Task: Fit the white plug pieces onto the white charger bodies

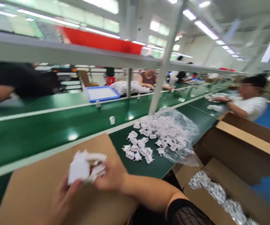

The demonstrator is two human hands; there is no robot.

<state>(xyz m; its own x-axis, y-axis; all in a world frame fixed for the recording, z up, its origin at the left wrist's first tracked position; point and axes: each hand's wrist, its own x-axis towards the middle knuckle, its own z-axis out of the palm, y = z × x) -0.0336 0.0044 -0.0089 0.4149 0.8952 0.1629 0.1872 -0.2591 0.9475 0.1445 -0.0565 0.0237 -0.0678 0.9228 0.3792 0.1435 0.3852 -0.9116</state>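
Over a brown cardboard sheet (41,178), my left hand (65,197) grips a white boxy plastic part (78,168). Close beside it, my right hand (112,175) has its fingers closed around white plastic pieces (99,170), blurred by motion. The two hands' pieces are touching or nearly so. To the right on the green table lies a heap of small white plastic parts (170,128), partly on a clear plastic bag (186,156). Several loose white parts (139,148) are spread in front of the heap.
A green conveyor (43,134) runs behind the cardboard, carrying a small white part (112,120). Open cardboard boxes (242,156) stand at the right, one with wrapped silvery items (216,190). A metal post (165,59) rises beyond the heap. Other people sit along the line.
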